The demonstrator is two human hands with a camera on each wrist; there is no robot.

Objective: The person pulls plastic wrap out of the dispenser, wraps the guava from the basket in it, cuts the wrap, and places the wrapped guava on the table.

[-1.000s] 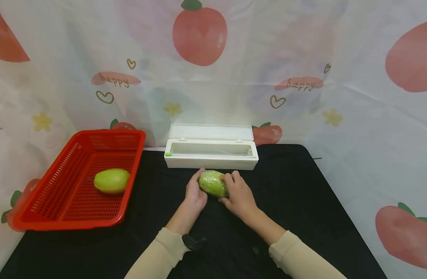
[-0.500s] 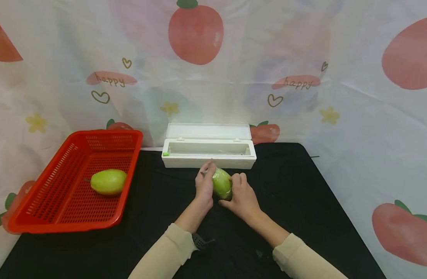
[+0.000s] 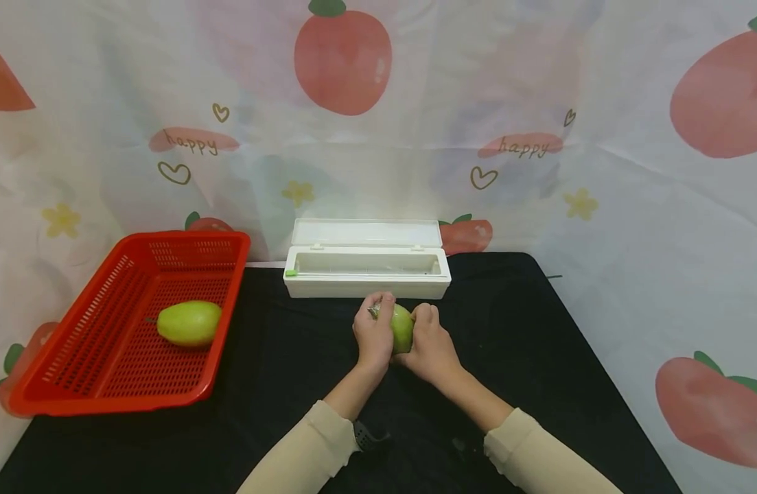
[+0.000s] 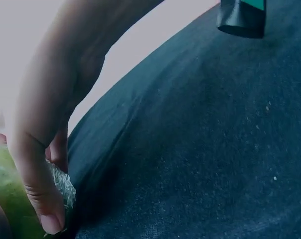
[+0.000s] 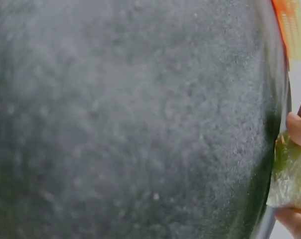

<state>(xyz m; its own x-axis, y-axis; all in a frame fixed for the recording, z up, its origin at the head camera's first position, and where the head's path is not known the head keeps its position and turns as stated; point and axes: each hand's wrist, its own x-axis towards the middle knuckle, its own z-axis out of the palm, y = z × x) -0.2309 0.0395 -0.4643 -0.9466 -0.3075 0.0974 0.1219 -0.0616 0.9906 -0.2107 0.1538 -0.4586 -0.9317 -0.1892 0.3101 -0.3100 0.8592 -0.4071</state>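
Note:
A green pear-like fruit (image 3: 402, 329) wrapped in clear cling film is held between both hands above the black-covered table, in front of the white box. My left hand (image 3: 375, 333) grips its left side, and a gathered twist of film sticks out between the fingers. On the right side, my right hand (image 3: 432, 346) pinches the fruit with thumb and bent fingers. The left wrist view shows crinkled film (image 4: 65, 186) beside a thumb. Part of the wrapped fruit (image 5: 291, 172) shows between fingers at the right edge of the right wrist view.
A white cling film box (image 3: 367, 285) stands at the back with its lid raised and a green slider at its left. The red plastic basket (image 3: 131, 387) at left holds another green fruit (image 3: 189, 323). A fruit-print curtain hangs behind the table.
My left hand has turned and moved right, closing around the fruit's left end and film. The fruit has tipped more upright and shifted slightly right. My right hand keeps its hold.

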